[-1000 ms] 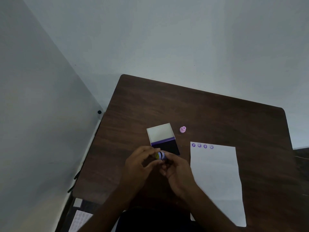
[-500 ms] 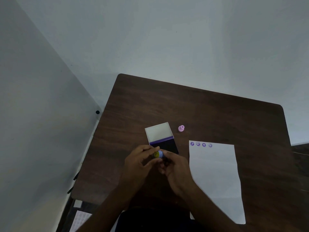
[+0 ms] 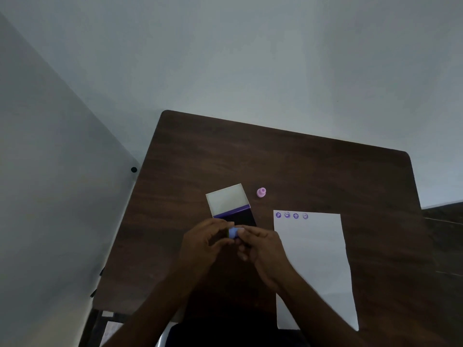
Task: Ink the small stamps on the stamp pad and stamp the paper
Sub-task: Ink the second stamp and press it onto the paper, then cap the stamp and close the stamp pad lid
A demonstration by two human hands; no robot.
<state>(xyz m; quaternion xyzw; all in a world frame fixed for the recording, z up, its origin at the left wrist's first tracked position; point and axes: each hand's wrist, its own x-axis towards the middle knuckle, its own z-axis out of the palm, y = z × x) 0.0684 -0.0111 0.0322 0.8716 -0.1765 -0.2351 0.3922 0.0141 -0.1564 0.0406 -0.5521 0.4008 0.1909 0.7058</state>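
A small blue stamp [image 3: 233, 232] with a yellowish end is pinched between both hands just in front of the stamp pad. My left hand [image 3: 203, 242] holds its left end and my right hand [image 3: 258, 244] grips its right side. The open stamp pad [image 3: 244, 216] shows a dark ink surface, with its pale lid [image 3: 227, 198] folded back behind it. The white paper [image 3: 313, 259] lies to the right, with several purple stamp prints [image 3: 292, 215] along its top edge. A pink stamp [image 3: 261, 192] stands alone on the table beyond the pad.
Everything rests on a dark wooden table [image 3: 288, 166] that sits in a corner of grey walls. A wall runs close along the table's left edge, with a small black knob [image 3: 134, 169] on it.
The stamp has turned between my fingers: its yellow face, seen earlier, now points left and the blue body shows. Both hands stay in front of the pad.
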